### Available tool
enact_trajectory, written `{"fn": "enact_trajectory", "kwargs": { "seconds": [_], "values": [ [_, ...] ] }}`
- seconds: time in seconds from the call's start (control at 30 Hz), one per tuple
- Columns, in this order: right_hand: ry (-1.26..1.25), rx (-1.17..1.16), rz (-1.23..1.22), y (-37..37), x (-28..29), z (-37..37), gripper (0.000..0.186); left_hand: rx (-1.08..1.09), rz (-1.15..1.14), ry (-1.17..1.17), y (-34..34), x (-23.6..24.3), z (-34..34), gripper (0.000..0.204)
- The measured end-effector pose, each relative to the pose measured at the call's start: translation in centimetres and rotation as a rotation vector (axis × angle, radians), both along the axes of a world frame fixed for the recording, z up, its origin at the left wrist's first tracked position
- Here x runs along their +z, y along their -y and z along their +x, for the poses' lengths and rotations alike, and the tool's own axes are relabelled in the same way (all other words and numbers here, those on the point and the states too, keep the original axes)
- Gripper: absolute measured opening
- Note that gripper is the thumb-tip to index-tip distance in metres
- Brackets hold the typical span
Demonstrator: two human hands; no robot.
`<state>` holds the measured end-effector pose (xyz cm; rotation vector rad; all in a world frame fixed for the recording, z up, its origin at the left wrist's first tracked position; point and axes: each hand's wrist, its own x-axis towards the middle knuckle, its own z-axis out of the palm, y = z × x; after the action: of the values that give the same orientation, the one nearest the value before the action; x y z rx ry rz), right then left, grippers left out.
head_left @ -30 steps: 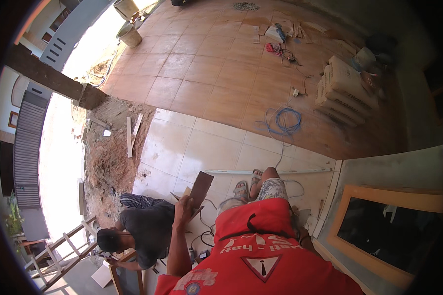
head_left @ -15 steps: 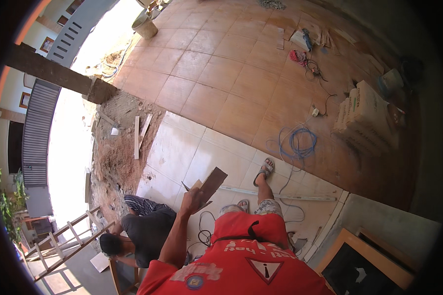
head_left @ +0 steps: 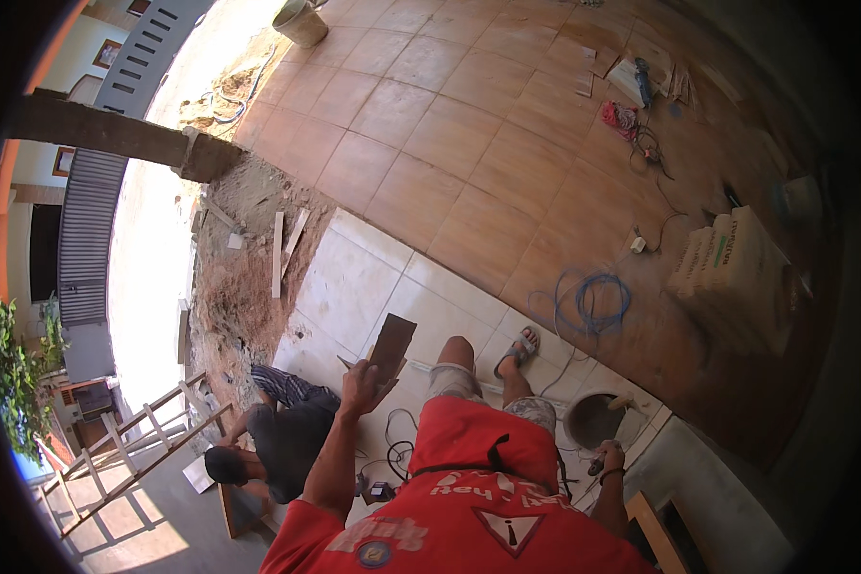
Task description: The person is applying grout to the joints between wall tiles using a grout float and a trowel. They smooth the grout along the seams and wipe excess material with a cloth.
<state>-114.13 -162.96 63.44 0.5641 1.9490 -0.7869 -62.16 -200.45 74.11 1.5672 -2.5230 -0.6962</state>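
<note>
My left hand (head_left: 360, 387) is closed around a flat dark-brown tile strip (head_left: 392, 346), held up in front of me. Paler pieces show behind the strip, and a thin pointed thing (head_left: 343, 363) juts out on the hand's left side. Low at my right side, my right hand (head_left: 605, 457) is closed on something small and greyish that I cannot make out. Just beyond that hand is a dark round bucket (head_left: 593, 423) on the pale tiles, with a tan piece (head_left: 623, 400) at its rim.
A person in dark clothes (head_left: 297, 440) crouches at my left beside a wooden ladder (head_left: 129, 459). Blue cable (head_left: 598, 301) lies coiled on the brown tiled floor (head_left: 478, 220). Stacked sacks (head_left: 737, 273) stand at the right, a power tool (head_left: 643, 84) farther off. Bare soil (head_left: 244, 277) borders the tiles.
The view has shifted. My left hand has tipped the tile strip more upright. My right hand and the bucket have come into view, and one knee now shows raised in front.
</note>
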Motion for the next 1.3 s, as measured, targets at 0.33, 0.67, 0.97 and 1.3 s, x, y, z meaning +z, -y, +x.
{"fn": "enact_trajectory", "kwargs": {
  "seconds": [0.33,0.67,0.97,1.3],
  "values": [
    [-0.123,0.175,-0.141,19.5,1.5,-5.4,0.012,0.589,0.401,-0.064,5.5,-2.4,7.1,0.027],
    [-0.003,0.396,-0.141,36.9,0.0,0.0,0.009,0.698,0.545,-0.069,15.2,-8.5,11.8,0.027],
    [0.182,0.286,-0.317,46.4,-12.7,6.4,0.016,0.657,0.564,-0.152,23.0,-16.5,6.5,0.028],
    [0.133,-0.007,-0.32,55.4,-28.6,7.5,0.016,0.454,0.707,-0.119,29.7,-36.7,-6.2,0.027]
  ]
}}
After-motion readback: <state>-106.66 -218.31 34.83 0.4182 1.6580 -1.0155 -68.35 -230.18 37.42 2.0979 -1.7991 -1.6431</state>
